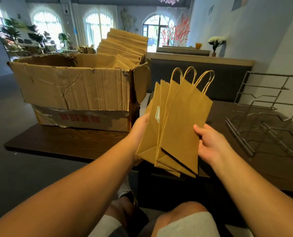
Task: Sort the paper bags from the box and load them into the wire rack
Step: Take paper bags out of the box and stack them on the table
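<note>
Paper bags [178, 120], fanned, are gripped between both hands: left hand [140, 127] at nine o'clock, right hand [209, 142] at three. Box [77, 93] sits at ten o'clock, wire rack [269, 117], seemingly unloaded, at two, both on the dark tabletop [70, 142].

1. A single head-worn wide-angle view looks forward and down from a seated person's eye level.
2. It sits close above the two bare forearms, which rise from the lower corners toward frame centre.
3. The dark wooden table [74, 144] crosses mid-frame; arched windows curve along the top edge.
4. No second view shares the scene.
</note>
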